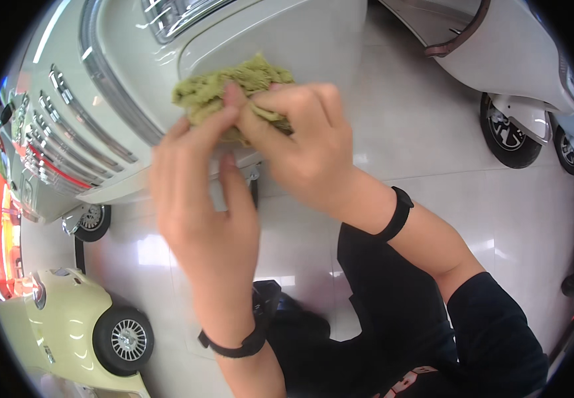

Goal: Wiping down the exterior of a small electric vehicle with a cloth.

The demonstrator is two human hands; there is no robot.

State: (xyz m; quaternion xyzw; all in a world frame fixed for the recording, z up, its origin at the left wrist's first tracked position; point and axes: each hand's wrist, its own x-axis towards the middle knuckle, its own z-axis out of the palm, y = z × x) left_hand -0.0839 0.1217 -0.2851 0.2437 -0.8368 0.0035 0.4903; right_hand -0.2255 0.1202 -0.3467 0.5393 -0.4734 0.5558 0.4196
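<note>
Your left hand [201,199] and right hand [300,146] both close their fingers on the crumpled olive-green fuzzy cloth [230,89], pinching it between them. The cloth sits pressed against the glossy cream-white body panel of the small vehicle [267,33], just below its chrome grille. You wear a black band on each wrist. A pale yellow toy-like car [68,325] stands on the shiny tiled floor [419,132] at lower left.

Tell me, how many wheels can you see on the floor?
4: one at left under the cream vehicle's body, one on the pale yellow vehicle at lower left, two at upper right under the white scooters. Others may be hidden.
</note>
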